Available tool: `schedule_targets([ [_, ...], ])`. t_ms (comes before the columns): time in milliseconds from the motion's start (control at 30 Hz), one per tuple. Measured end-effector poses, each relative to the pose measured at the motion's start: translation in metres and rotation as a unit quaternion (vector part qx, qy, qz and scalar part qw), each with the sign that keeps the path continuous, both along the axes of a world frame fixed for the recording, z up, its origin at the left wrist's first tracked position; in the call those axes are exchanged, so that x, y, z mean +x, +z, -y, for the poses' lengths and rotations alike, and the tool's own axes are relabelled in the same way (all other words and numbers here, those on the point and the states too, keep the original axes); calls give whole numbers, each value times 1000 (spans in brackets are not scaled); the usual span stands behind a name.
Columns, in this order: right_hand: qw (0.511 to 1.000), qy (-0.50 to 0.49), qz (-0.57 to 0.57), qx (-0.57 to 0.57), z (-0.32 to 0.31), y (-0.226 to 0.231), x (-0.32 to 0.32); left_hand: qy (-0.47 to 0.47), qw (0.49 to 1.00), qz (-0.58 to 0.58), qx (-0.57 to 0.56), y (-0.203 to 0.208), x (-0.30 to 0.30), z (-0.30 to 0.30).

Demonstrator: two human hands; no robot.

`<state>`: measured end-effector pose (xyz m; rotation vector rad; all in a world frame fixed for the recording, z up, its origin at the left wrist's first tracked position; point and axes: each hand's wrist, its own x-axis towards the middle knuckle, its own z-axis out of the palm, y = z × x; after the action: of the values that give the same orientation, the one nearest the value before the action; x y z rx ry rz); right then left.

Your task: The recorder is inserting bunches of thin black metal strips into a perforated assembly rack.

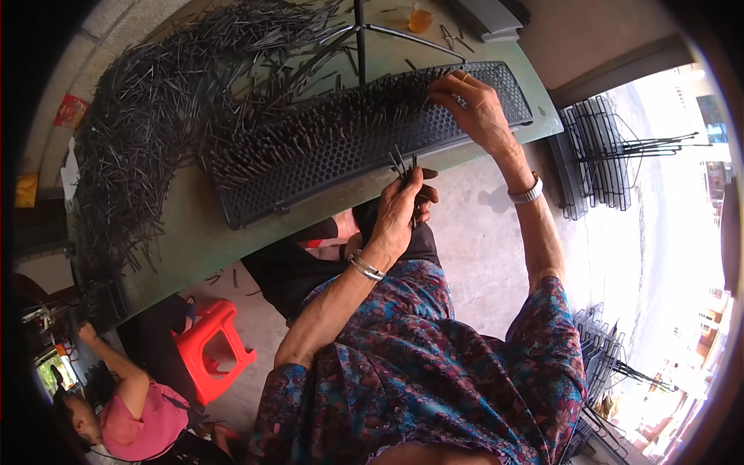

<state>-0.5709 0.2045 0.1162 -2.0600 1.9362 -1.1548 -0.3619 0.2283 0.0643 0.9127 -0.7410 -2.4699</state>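
My left hand (397, 215) is closed around a small bundle of thin black sticks (401, 165), held just off the near edge of the table. Beyond it lies a long black tray (496, 87) full of round holes. Many dark sticks (267, 151) stand upright in its holes, mostly across the left and middle parts. Over the tray's right part, my right hand (477, 110) pinches a thin black stick between thumb and fingers, beside the standing ones. My fingers partly hide that stick and the holes beneath.
A large heap of loose black sticks (139, 116) covers the table's left side. A metal stand (359, 35) rises behind the tray, near an amber cup (420, 20). Below left are a red stool (213, 353) and a person in pink (147, 418). Wire racks (601, 155) stand at right.
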Motion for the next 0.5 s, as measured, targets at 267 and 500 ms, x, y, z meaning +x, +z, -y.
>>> schedule_targets([
  [267,998,14,-60,9,-1,6,-2,-1,1000,3,-20,-8,1,2],
  [500,999,-37,-6,34,-2,0,0,13,1000,-21,-15,-5,-1,-2],
])
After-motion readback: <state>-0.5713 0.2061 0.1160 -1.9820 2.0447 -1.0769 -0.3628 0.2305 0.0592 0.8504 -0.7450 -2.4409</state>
